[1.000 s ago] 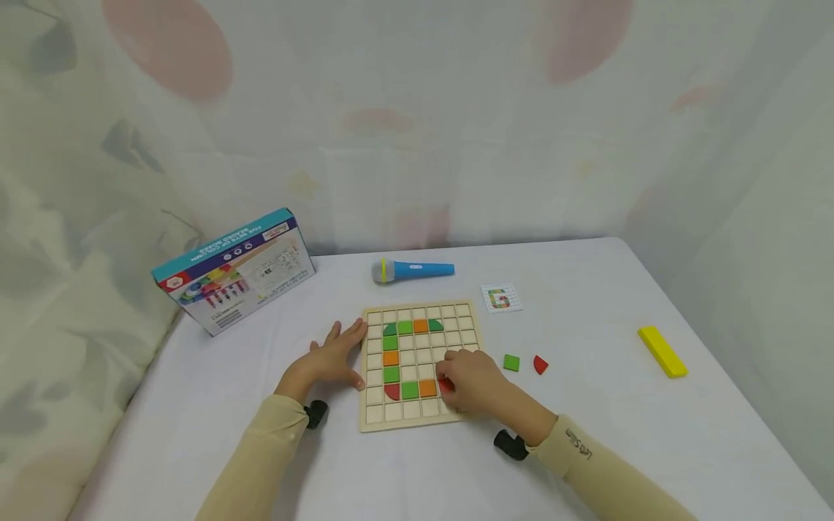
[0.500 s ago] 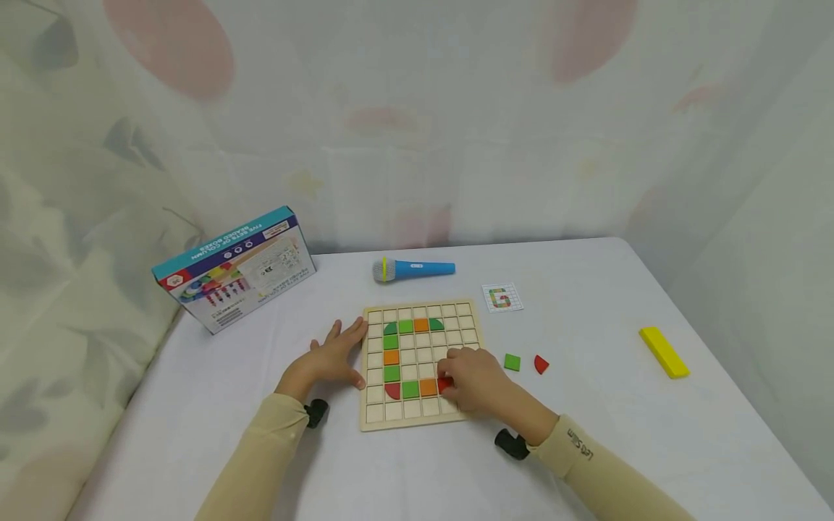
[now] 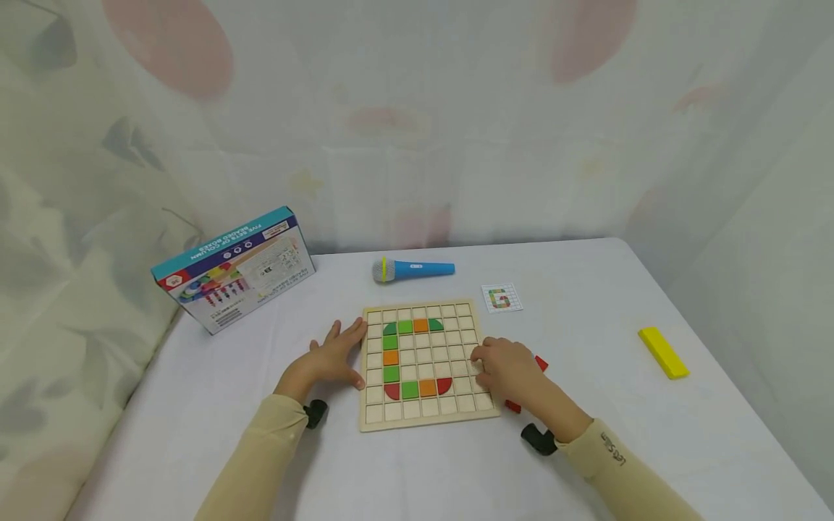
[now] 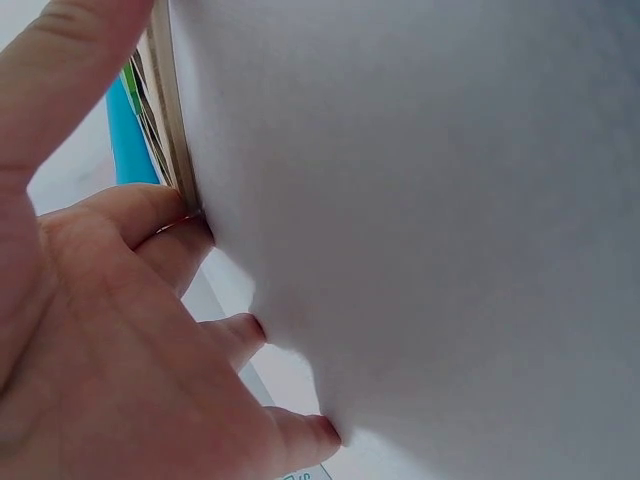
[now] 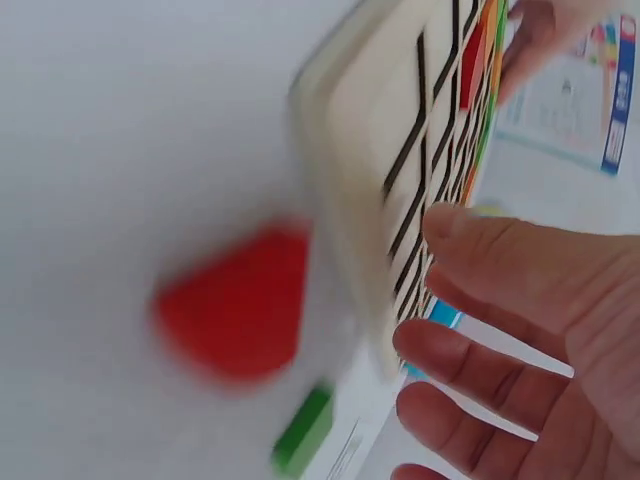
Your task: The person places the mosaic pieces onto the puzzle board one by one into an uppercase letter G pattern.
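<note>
A wooden grid board (image 3: 423, 419) lies on the white table, with green, orange and red tiles set in a C-like outline. A red quarter-circle tile (image 3: 444, 386) sits at the outline's lower right end. My left hand (image 3: 329, 359) spreads its fingers at the board's left edge, thumb and fingertips against it. Over the right edge is my right hand (image 3: 511, 367), fingers loosely bent and holding nothing in the right wrist view. Below its wrist lies a loose red tile (image 3: 513, 407); another red tile (image 3: 541, 363) shows behind the hand. A green tile (image 5: 303, 432) is hidden from the head view.
A picture card (image 3: 502, 297) with a coloured G-like pattern lies beyond the board's upper right corner. Behind the board rests a blue toy microphone (image 3: 420, 270). A cardboard box (image 3: 237, 275) stands at the back left, and a yellow block (image 3: 663, 352) lies far right.
My right hand has let go of the red quarter-circle tile in the lower row and moved right, now covering the loose green tile. My left hand has stayed in place.
</note>
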Motion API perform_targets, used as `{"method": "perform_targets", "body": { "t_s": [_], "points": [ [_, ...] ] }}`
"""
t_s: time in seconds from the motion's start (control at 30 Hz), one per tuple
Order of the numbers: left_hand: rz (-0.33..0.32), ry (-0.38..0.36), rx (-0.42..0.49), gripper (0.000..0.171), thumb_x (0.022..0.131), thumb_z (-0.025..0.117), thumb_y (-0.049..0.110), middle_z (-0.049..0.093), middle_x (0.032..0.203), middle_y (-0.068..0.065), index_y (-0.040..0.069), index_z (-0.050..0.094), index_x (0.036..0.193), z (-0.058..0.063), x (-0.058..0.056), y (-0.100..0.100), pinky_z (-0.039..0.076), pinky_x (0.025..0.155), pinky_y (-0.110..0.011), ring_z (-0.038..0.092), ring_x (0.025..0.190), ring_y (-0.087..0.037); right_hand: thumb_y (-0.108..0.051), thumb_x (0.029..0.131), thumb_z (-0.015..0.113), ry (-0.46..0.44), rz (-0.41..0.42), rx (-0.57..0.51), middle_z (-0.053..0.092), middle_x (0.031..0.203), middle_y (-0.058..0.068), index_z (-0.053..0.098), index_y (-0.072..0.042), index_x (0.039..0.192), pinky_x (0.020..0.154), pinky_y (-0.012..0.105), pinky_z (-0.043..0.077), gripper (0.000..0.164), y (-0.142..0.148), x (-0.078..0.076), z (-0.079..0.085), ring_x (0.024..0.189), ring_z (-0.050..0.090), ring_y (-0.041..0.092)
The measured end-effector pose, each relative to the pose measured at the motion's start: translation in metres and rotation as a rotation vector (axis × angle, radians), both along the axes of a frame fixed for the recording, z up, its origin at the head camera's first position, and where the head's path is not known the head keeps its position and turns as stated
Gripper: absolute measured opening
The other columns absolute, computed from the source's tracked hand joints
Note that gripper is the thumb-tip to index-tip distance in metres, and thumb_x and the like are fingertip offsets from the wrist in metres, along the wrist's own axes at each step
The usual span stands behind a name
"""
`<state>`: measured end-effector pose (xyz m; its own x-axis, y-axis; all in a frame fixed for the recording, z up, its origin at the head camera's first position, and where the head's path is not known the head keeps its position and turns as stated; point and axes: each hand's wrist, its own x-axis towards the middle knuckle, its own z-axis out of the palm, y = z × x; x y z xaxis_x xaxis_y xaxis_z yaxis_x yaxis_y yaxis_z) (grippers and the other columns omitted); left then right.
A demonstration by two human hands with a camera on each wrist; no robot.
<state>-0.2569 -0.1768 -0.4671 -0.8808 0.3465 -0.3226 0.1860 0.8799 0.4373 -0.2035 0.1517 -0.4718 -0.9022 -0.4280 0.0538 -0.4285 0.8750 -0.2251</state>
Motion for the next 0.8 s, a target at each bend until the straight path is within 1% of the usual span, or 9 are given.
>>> {"method": "perform_targets", "body": {
  "t_s": [0.13, 0.27, 0.37, 0.5, 0.63, 0.8],
  "points": [
    [-0.002, -0.005, 0.006, 0.118, 0.054, 0.085, 0.033, 0.007, 0.155, -0.007, 0.012, 0.017, 0.148, 0.000, 0.000, -0.001, -0.002, 0.094, -0.076, -0.007, 0.138, -0.041, -0.018, 0.070, 0.078, 0.002, -0.092, 0.021, 0.061, 0.088, -0.001, 0.069, -0.014, 0.095, 0.054, 0.028, 0.045, 0.027, 0.019, -0.001, 0.000, 0.073, 0.056, 0.017],
    [-0.007, -0.008, 0.015, 0.118, 0.054, 0.084, 0.033, 0.006, 0.155, -0.007, 0.013, 0.016, 0.149, -0.001, 0.000, -0.002, -0.003, 0.093, -0.076, -0.009, 0.138, -0.041, -0.019, 0.071, 0.078, -0.046, -0.180, 0.048, 0.060, 0.085, 0.000, 0.068, -0.013, 0.095, 0.056, 0.030, 0.047, 0.026, 0.032, -0.003, -0.003, 0.072, 0.054, 0.017],
    [-0.006, -0.007, 0.012, 0.119, 0.053, 0.084, 0.034, 0.006, 0.155, -0.007, 0.013, 0.016, 0.149, -0.002, -0.001, -0.002, -0.003, 0.093, -0.076, -0.009, 0.138, -0.040, -0.019, 0.072, 0.078, -0.080, -0.218, 0.061, 0.059, 0.082, 0.000, 0.068, -0.012, 0.095, 0.057, 0.031, 0.048, 0.026, 0.038, -0.004, -0.002, 0.070, 0.053, 0.017],
    [-0.005, -0.003, 0.009, 0.120, 0.052, 0.085, 0.035, 0.007, 0.155, -0.007, 0.014, 0.017, 0.149, -0.005, -0.001, -0.002, -0.003, 0.093, -0.076, -0.008, 0.138, -0.040, -0.019, 0.072, 0.078, -0.102, -0.232, 0.075, 0.058, 0.079, 0.000, 0.068, -0.010, 0.095, 0.056, 0.030, 0.048, 0.027, 0.041, -0.006, -0.001, 0.067, 0.051, 0.016],
    [-0.006, -0.005, 0.010, 0.120, 0.053, 0.084, 0.036, 0.006, 0.155, -0.006, 0.015, 0.016, 0.149, -0.006, -0.002, -0.003, -0.003, 0.093, -0.076, -0.009, 0.138, -0.040, -0.017, 0.073, 0.076, -0.111, -0.230, 0.086, 0.057, 0.076, -0.001, 0.068, -0.010, 0.092, 0.056, 0.030, 0.047, 0.021, 0.042, -0.008, 0.000, 0.065, 0.049, 0.016],
    [0.000, -0.006, 0.001, 0.120, 0.054, 0.084, 0.035, 0.005, 0.155, -0.005, 0.015, 0.015, 0.149, -0.006, -0.002, -0.003, -0.003, 0.094, -0.075, -0.009, 0.138, -0.039, -0.016, 0.074, 0.075, -0.054, -0.192, 0.083, 0.057, 0.076, 0.000, 0.068, -0.010, 0.090, 0.053, 0.028, 0.045, 0.019, 0.036, -0.013, -0.001, 0.064, 0.049, 0.015]
  ]
}}
